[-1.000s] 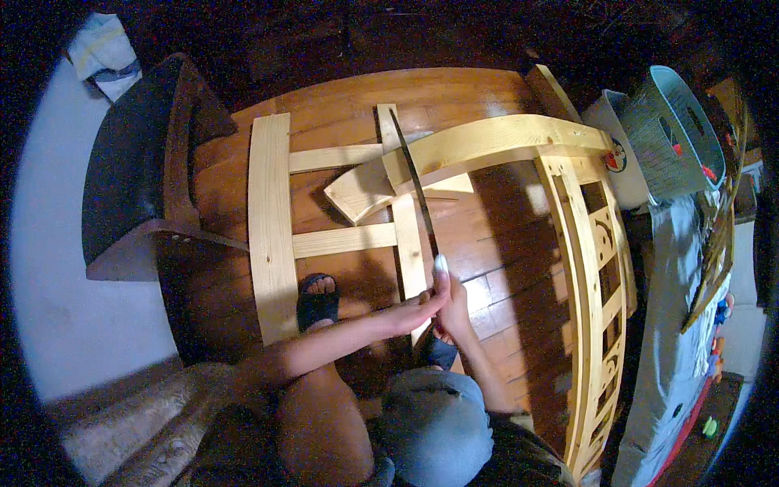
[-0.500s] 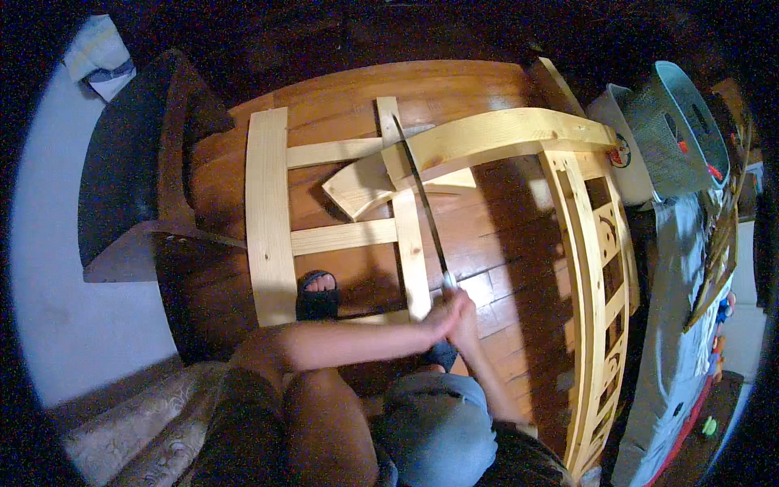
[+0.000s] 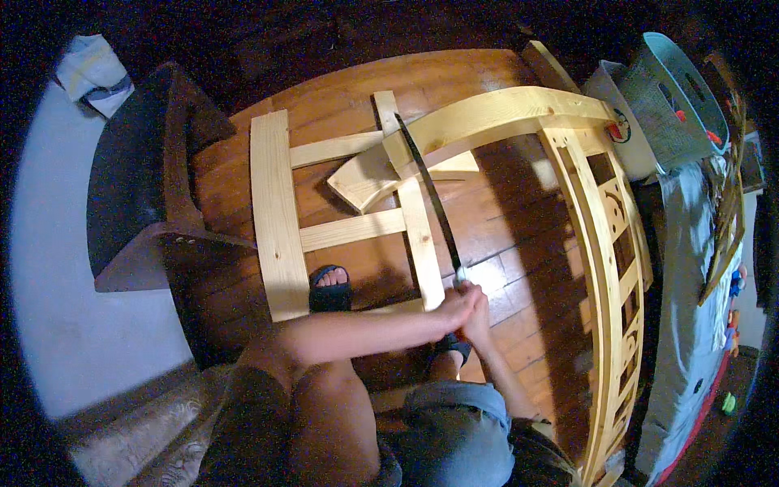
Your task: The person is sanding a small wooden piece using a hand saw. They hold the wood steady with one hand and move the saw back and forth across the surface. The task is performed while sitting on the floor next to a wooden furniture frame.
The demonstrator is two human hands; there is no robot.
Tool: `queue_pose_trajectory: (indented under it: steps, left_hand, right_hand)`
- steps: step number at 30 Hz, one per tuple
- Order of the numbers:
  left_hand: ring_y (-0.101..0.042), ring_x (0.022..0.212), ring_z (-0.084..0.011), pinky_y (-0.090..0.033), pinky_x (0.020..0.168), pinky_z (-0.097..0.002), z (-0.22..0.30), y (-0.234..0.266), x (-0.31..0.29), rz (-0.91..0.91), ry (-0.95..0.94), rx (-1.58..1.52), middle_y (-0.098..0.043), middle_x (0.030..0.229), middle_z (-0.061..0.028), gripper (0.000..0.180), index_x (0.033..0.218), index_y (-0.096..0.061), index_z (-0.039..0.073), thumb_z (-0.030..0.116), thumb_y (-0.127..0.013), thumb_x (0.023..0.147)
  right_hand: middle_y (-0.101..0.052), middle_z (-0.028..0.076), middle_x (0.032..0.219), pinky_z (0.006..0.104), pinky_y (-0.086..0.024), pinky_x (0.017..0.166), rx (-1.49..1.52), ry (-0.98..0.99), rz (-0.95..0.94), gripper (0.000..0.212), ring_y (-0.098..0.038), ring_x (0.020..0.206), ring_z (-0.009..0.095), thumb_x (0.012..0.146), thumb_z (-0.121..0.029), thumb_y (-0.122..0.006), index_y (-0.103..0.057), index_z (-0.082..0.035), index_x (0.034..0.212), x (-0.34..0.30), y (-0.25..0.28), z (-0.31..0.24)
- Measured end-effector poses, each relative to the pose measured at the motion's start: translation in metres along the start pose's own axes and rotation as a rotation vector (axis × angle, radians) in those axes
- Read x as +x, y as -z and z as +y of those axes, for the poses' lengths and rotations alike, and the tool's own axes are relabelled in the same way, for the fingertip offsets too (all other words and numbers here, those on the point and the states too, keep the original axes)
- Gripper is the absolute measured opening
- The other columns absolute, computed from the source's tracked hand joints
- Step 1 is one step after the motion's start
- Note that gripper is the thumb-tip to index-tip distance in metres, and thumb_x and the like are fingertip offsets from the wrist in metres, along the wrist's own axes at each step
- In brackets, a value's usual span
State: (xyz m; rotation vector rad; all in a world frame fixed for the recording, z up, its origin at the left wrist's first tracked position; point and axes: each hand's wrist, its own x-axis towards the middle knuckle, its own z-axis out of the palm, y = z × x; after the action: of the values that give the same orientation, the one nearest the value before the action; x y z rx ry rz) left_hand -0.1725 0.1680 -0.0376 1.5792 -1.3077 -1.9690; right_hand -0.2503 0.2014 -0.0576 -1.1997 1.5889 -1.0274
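Note:
Both my hands are closed together round the handle of a handsaw (image 3: 442, 219). My left hand (image 3: 456, 312) overlaps my right hand (image 3: 479, 307), hiding most of the grip. The long, narrow, dark blade points away from me and lies across a pale wooden beam (image 3: 503, 109), close to its left end. That beam slants from a ladder-like flat wooden frame (image 3: 276, 203) on the floor up to the slatted wooden piece (image 3: 596, 268) at the right. How deep the blade sits in the wood cannot be made out.
A dark armchair-like piece (image 3: 130, 183) stands at the left. At the far right are a teal basket (image 3: 669, 105) and a cloth-covered surface (image 3: 677, 243). My sandalled foot (image 3: 330, 288) is beside the floor frame on wooden flooring (image 3: 519, 211).
The saw has come slightly toward me across the beam, my hands still wrapped round its handle. The whole view has shifted a little.

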Motion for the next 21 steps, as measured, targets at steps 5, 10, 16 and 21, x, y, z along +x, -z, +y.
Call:
queue_pose_trajectory:
  steps: [5, 10, 16, 21]
  left_hand:
    - [-0.060, 0.055, -0.0295, -0.048, 0.048, -0.0422, 0.063, 0.048, 0.033, -0.082, 0.218, -0.406, -0.058, 0.076, -0.0184, 0.053, 0.092, -0.048, 0.001, 0.050, -0.031, 0.082]
    - [-0.058, 0.080, -0.0257, -0.046, 0.065, -0.0378, 0.002, 0.001, 0.040, -0.295, 0.283, -0.456, -0.060, 0.086, -0.0139, 0.058, 0.094, -0.054, 0.002, 0.053, -0.030, 0.083]
    - [-0.045, 0.111, -0.0294, -0.035, 0.093, -0.0360, -0.122, -0.068, 0.022, 0.130, 0.051, 0.332, -0.049, 0.116, -0.0202, 0.071, 0.117, -0.046, 0.001, 0.058, -0.026, 0.081]
    - [-0.060, 0.063, -0.0280, -0.049, 0.056, -0.0404, 0.026, 0.049, 0.075, 0.065, 0.001, -0.424, -0.058, 0.083, -0.0160, 0.054, 0.084, -0.050, 0.001, 0.052, -0.030, 0.082]
  right_hand:
    - [-0.056, 0.008, 0.067, 0.0315, -0.044, 0.050, -0.074, -0.177, -0.147, 0.022, -0.055, 0.063, 0.015, 0.081, -0.014, -0.047, -0.053, 0.003, 0.091, 0.080, -0.004, -0.063]
    - [-0.059, 0.009, 0.077, 0.0338, -0.046, 0.064, -0.111, -0.099, -0.149, 0.024, -0.056, 0.073, 0.019, 0.080, -0.014, -0.050, -0.056, 0.002, 0.095, 0.037, 0.021, 0.008]
    - [-0.058, 0.015, 0.094, 0.0348, -0.044, 0.080, -0.054, -0.150, -0.049, 0.027, -0.055, 0.088, 0.024, 0.081, -0.017, -0.048, -0.055, 0.000, 0.101, -0.044, -0.004, 0.069]
    - [-0.061, 0.020, 0.073, 0.0384, -0.045, 0.053, -0.289, -0.040, -0.111, 0.024, -0.060, 0.064, 0.027, 0.076, -0.018, -0.054, -0.055, 0.006, 0.079, 0.098, -0.017, -0.032]
